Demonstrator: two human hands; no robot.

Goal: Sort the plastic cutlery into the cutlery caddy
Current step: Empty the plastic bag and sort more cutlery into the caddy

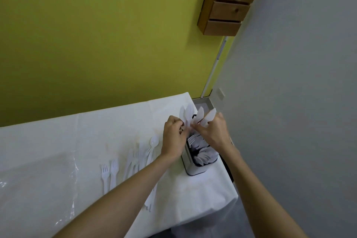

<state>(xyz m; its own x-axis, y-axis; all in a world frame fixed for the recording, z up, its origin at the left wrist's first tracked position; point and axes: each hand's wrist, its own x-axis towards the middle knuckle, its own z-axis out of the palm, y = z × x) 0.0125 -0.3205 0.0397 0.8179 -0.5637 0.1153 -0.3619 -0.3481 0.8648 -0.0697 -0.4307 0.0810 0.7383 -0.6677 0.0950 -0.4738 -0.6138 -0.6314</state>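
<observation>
A white cutlery caddy [195, 170] stands near the table's right edge, with white plastic forks and spoons inside. Just above it my left hand [173, 137] and my right hand [214, 133] together pinch a fan of white plastic knives [190, 114], blades pointing up. Loose white forks [109, 172], a spoon [154, 142] and more cutlery [135, 160] lie on the white tablecloth [58, 150] to the left of the caddy, partly hidden by my left forearm.
The table sits in a corner against a yellow-green wall [96, 44] and a grey wall [299, 102]. Its right edge [234, 189] drops off close to the caddy. A wooden drawer unit [229, 4] hangs high on the wall.
</observation>
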